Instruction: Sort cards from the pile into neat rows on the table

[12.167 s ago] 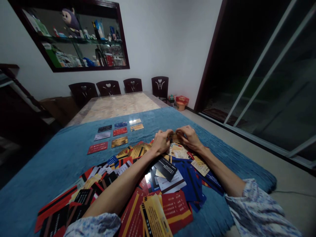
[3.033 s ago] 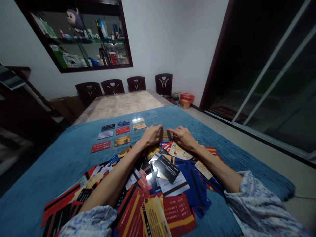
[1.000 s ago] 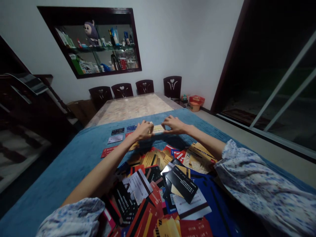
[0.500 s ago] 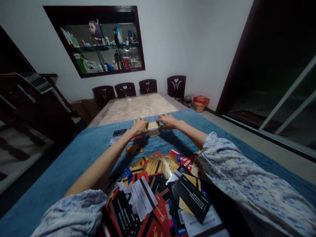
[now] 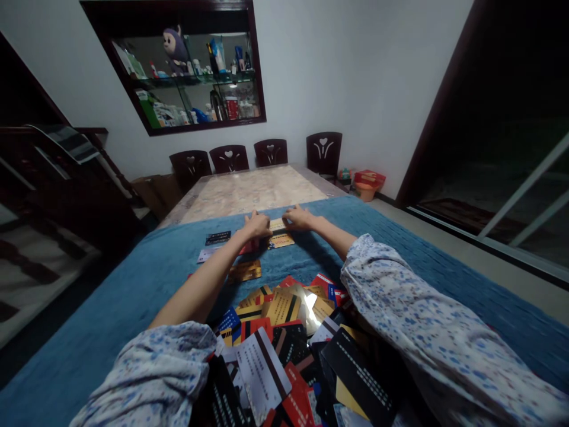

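Observation:
At the far part of the blue cloth, my left hand [image 5: 258,225] has its fingers closed at the left end of a pale yellow card [image 5: 277,225]. My right hand [image 5: 299,218] is curled at the card's right end, fingertips bent down. Whether it is one card or several together I cannot tell. Just nearer to me lies a gold card [image 5: 281,241]. A red card [image 5: 249,247] is partly hidden by my left wrist. Left of it lie a black card [image 5: 217,238] and a whitish card [image 5: 207,255], with gold-brown cards [image 5: 246,271] closer in.
A large heap of mixed cards [image 5: 262,362] spreads close in front of me, under my forearms. The blue cloth [image 5: 111,308] covers the near table; the bare marble-patterned tabletop [image 5: 262,187] extends beyond. Dark chairs [image 5: 272,152] stand at the far end.
The pale yellow card sits flatter and lower between my hands, and the gold card in front of it shows more. Both hands stay near the same spot; the view has shifted slightly.

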The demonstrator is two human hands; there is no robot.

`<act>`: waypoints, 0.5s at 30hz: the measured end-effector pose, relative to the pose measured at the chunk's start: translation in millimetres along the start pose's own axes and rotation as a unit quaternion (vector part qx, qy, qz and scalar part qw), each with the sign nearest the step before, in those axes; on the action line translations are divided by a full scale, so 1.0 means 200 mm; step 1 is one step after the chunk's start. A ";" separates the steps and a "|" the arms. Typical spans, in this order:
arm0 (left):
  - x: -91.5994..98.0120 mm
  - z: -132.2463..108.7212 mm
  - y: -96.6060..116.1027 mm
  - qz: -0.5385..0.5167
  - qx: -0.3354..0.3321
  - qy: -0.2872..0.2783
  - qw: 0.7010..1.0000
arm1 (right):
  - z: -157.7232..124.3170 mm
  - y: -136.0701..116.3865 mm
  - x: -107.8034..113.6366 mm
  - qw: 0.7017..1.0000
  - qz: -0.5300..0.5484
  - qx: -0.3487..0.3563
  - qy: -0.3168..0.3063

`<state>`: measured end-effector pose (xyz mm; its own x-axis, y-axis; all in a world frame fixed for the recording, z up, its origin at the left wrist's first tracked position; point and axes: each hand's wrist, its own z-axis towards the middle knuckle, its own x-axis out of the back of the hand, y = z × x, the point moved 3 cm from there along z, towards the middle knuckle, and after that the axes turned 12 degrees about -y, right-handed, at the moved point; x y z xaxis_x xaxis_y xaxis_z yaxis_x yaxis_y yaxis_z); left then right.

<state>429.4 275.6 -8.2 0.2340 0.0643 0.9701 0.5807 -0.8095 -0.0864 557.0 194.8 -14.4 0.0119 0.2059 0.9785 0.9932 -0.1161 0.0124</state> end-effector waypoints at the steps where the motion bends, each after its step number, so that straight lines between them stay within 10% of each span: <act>1: -0.01 0.01 0.00 -0.002 0.001 -0.003 1.000 | 0.01 0.00 -0.01 1.000 0.001 -0.003 -0.001; 15: -0.05 0.11 -0.05 -0.014 0.009 -0.034 0.999 | 0.14 0.05 -0.08 1.000 0.016 -0.010 -0.009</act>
<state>439.0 296.5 -22.8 0.2695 0.1257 0.9548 0.6006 -0.7969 -0.0646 571.0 217.9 -36.4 0.0453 0.2187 0.9747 0.9896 -0.1429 -0.0139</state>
